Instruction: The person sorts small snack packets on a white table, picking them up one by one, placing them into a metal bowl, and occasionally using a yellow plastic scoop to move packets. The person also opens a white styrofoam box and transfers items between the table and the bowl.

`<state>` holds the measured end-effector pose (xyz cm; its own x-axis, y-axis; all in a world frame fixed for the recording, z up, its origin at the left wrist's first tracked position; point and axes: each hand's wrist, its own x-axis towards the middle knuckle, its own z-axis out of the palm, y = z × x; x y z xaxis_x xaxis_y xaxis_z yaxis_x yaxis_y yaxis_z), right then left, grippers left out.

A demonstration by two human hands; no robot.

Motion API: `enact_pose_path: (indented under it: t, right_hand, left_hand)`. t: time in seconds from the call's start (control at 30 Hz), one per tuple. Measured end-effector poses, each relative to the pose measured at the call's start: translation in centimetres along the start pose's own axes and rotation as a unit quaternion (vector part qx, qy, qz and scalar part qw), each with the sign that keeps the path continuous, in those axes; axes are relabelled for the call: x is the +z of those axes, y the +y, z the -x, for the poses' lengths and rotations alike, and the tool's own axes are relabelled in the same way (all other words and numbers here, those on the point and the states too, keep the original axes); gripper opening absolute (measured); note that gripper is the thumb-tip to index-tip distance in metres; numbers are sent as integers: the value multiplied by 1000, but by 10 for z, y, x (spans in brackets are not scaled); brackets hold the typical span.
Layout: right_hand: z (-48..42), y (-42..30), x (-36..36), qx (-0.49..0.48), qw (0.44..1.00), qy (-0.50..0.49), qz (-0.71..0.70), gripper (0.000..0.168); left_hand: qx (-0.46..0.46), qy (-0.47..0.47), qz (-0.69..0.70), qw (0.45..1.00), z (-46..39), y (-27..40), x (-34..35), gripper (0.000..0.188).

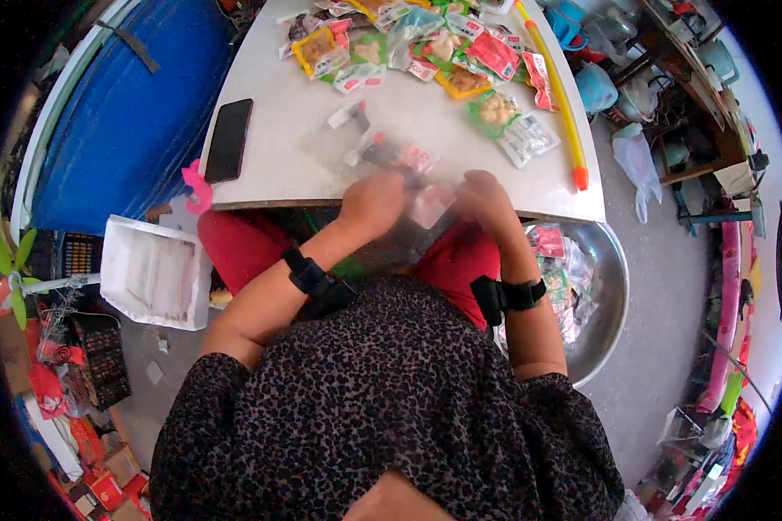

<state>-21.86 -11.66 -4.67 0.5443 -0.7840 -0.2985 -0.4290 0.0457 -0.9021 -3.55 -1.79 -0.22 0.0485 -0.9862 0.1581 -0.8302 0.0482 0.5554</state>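
Observation:
Fingers of my left hand (373, 205) are closed on a clear plastic bag (339, 146) that lies over the table's near edge. Dark and pinkish packets (397, 153) show through it, blurred by motion. A pale pinkish packet (432, 203) hangs between my two hands at the edge. My right hand (489, 198) is curled close beside that packet; blur hides whether its fingers grip it. Beyond, a vacuum-packed snack packet with a green border (495, 111) rests on the white tabletop (280, 150).
A heap of sealed snack packets (423, 45) covers the far tabletop. A yellow tube (557, 98) lies along the right edge, a black phone (229, 140) at the left. Below right stands a metal basin (616, 306) holding packets; left, a white foam box (156, 273).

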Motion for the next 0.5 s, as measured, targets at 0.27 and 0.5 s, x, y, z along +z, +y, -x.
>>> enact_pose_path:
  t: [0.27, 0.5]
  right_hand:
    - [31, -9, 20, -22, 975, 51, -214, 30]
    - [47, 1, 39, -149, 966, 8, -212, 19]
  left_hand:
    - [14, 16, -18, 1000, -2, -14, 11, 15]
    - [15, 7, -15, 1000, 2, -10, 4, 15]
